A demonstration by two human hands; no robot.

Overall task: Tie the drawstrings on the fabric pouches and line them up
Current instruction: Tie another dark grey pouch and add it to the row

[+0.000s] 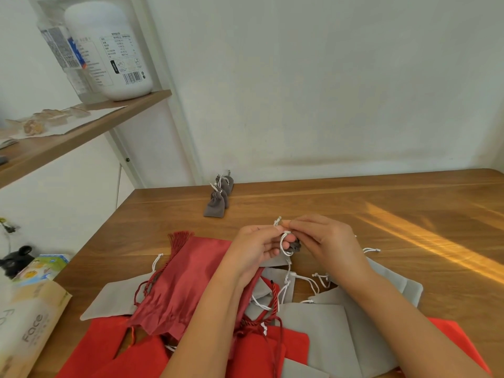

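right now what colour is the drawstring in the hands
White drawstring, seen clearly in the head view.

Both hands meet above the table, left hand (pixel 257 245) and right hand (pixel 324 238), fingertips apparently pinching.

You have even, soft daylight, with a warm sun streak crossing the table (pixel 300 203) at right. Wide-angle distortion bends the shelf (pixel 68 144), and fine detail is soft.
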